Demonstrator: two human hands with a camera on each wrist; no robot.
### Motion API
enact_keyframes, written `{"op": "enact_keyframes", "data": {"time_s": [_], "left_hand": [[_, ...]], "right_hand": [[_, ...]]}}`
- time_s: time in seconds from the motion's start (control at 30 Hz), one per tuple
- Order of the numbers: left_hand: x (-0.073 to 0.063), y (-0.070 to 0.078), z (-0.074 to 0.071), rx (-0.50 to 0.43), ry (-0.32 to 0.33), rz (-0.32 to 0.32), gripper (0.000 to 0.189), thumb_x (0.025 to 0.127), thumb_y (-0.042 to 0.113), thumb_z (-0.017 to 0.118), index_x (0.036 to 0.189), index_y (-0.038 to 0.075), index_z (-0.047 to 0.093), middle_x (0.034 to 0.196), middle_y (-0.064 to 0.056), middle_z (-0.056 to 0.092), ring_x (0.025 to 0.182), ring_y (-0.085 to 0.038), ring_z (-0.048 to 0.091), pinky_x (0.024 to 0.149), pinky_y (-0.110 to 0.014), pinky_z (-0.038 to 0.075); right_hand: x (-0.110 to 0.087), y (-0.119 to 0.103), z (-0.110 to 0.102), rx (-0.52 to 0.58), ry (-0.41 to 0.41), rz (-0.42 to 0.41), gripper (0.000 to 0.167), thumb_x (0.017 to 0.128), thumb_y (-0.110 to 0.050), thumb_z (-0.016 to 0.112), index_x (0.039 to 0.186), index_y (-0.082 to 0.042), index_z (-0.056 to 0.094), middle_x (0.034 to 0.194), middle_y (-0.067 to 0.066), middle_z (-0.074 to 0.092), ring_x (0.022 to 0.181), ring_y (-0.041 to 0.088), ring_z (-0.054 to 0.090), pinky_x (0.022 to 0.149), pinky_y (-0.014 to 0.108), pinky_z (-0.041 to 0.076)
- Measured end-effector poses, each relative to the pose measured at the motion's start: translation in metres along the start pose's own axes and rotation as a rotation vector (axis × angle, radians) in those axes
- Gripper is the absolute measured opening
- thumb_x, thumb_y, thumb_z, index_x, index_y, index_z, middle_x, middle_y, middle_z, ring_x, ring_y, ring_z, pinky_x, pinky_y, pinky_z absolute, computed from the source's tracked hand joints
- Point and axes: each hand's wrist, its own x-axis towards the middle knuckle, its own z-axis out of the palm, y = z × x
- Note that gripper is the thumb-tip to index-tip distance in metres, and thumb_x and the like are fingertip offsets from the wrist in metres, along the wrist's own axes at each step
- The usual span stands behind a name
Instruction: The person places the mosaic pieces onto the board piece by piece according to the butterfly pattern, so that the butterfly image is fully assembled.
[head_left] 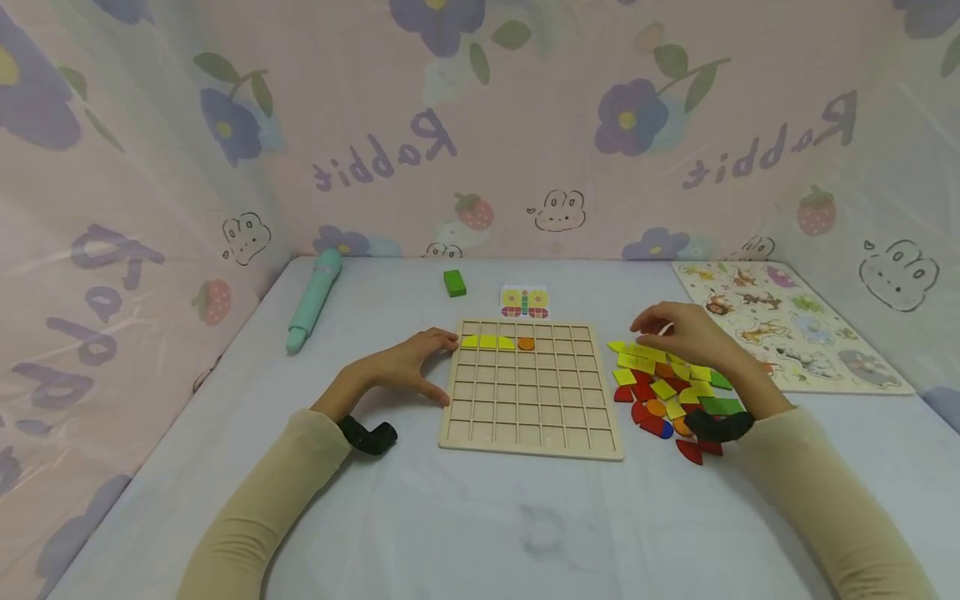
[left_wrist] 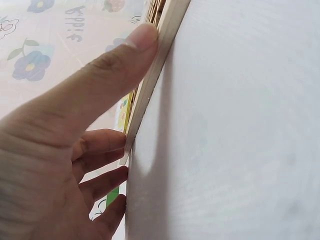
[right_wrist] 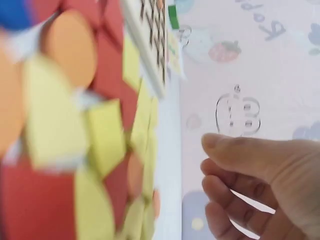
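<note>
A wooden grid board [head_left: 525,408] lies flat at the middle of the table. Its second row from the far side holds several pieces, yellow ones [head_left: 487,342] at the left and an orange disc [head_left: 527,343] beside them. My left hand [head_left: 408,362] spans the board's left edge, its thumb and fingertips at the rim, as the left wrist view shows too. Above the far end of a heap of coloured pieces [head_left: 663,389] hovers my right hand [head_left: 686,333]. Its fingers hang loosely curled, with no piece visible between thumb and fingers in the right wrist view.
Behind the board are a butterfly pattern card [head_left: 525,302] and a green block [head_left: 454,283]. A mint-green stick-shaped object [head_left: 313,302] lies at the back left. At the back right, an animal puzzle board [head_left: 795,325] sits behind the right forearm. Patterned curtains enclose the table.
</note>
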Motion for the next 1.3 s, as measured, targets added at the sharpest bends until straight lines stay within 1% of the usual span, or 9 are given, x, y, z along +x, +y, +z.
{"op": "enact_keyframes", "data": {"time_s": [0.23, 0.37, 0.6, 0.73, 0.87, 0.93, 1.03, 1.17, 1.3], "left_hand": [[0.0, 0.001, -0.001, -0.019, -0.001, 0.001, 0.087, 0.069, 0.042, 0.08, 0.136, 0.004, 0.04, 0.146, -0.011, 0.032, 0.138, -0.029, 0.021, 0.113, -0.046, 0.018], [0.0, 0.0, 0.0, -0.01, -0.002, -0.004, 0.087, 0.07, 0.042, 0.08, 0.137, 0.006, 0.04, 0.146, -0.01, 0.032, 0.139, -0.029, 0.019, 0.114, -0.045, 0.017], [0.002, -0.002, 0.001, 0.001, 0.001, 0.003, 0.086, 0.069, 0.043, 0.08, 0.137, 0.006, 0.04, 0.146, -0.009, 0.032, 0.138, -0.028, 0.021, 0.113, -0.044, 0.018], [0.001, -0.002, 0.001, 0.003, 0.001, 0.002, 0.086, 0.069, 0.044, 0.08, 0.136, 0.007, 0.041, 0.146, -0.009, 0.032, 0.139, -0.027, 0.021, 0.113, -0.044, 0.018], [0.0, -0.002, 0.001, 0.004, 0.004, 0.007, 0.086, 0.069, 0.044, 0.08, 0.136, 0.005, 0.041, 0.146, -0.011, 0.032, 0.138, -0.028, 0.022, 0.113, -0.045, 0.019], [-0.001, -0.002, 0.001, 0.002, 0.007, 0.007, 0.086, 0.069, 0.043, 0.08, 0.136, 0.005, 0.041, 0.146, -0.011, 0.032, 0.138, -0.028, 0.022, 0.113, -0.045, 0.019], [-0.001, -0.002, 0.0, -0.003, 0.009, 0.012, 0.087, 0.069, 0.043, 0.08, 0.136, 0.005, 0.041, 0.146, -0.011, 0.032, 0.138, -0.028, 0.022, 0.113, -0.045, 0.019], [-0.001, -0.001, 0.0, 0.0, 0.005, 0.016, 0.087, 0.069, 0.044, 0.08, 0.137, 0.005, 0.04, 0.146, -0.011, 0.031, 0.139, -0.029, 0.021, 0.113, -0.046, 0.018], [0.0, -0.001, 0.001, 0.004, -0.002, 0.0, 0.087, 0.07, 0.044, 0.079, 0.137, 0.006, 0.04, 0.147, -0.01, 0.031, 0.14, -0.03, 0.018, 0.113, -0.046, 0.016]], "right_hand": [[-0.037, 0.027, -0.011, -0.022, -0.058, 0.136, 0.022, 0.084, -0.017, 0.07, 0.101, -0.004, 0.068, 0.09, 0.003, 0.065, 0.083, 0.02, 0.057, 0.072, 0.03, 0.05], [-0.047, 0.034, -0.011, 0.002, -0.107, 0.142, 0.023, 0.083, -0.016, 0.071, 0.103, -0.005, 0.068, 0.092, 0.002, 0.065, 0.085, 0.02, 0.057, 0.072, 0.025, 0.05], [-0.05, 0.04, -0.008, 0.047, -0.192, 0.116, 0.025, 0.082, -0.012, 0.07, 0.107, -0.007, 0.067, 0.101, 0.005, 0.065, 0.089, 0.021, 0.057, 0.071, 0.019, 0.049], [-0.047, 0.042, -0.004, 0.024, -0.169, 0.114, 0.025, 0.082, -0.014, 0.071, 0.106, -0.007, 0.065, 0.093, 0.003, 0.063, 0.083, 0.019, 0.054, 0.068, 0.02, 0.048], [-0.041, 0.044, 0.001, -0.021, -0.142, 0.119, 0.028, 0.084, -0.025, 0.07, 0.103, -0.006, 0.063, 0.08, -0.001, 0.056, 0.074, 0.016, 0.048, 0.062, 0.023, 0.044], [-0.039, 0.045, 0.002, -0.046, -0.128, 0.118, 0.03, 0.085, -0.03, 0.069, 0.101, -0.005, 0.062, 0.079, -0.001, 0.054, 0.072, 0.015, 0.046, 0.06, 0.024, 0.042], [-0.039, 0.046, -0.001, -0.04, -0.121, 0.102, 0.028, 0.085, -0.026, 0.069, 0.103, -0.006, 0.064, 0.083, 0.002, 0.055, 0.073, 0.016, 0.047, 0.06, 0.025, 0.042], [-0.045, 0.05, -0.007, 0.007, -0.131, 0.074, 0.027, 0.083, -0.016, 0.07, 0.109, -0.007, 0.066, 0.097, 0.005, 0.06, 0.079, 0.017, 0.049, 0.063, 0.023, 0.046], [-0.049, 0.053, -0.007, 0.029, -0.132, 0.061, 0.027, 0.084, -0.014, 0.069, 0.11, -0.008, 0.066, 0.1, 0.004, 0.061, 0.081, 0.016, 0.05, 0.066, 0.023, 0.047]]}}
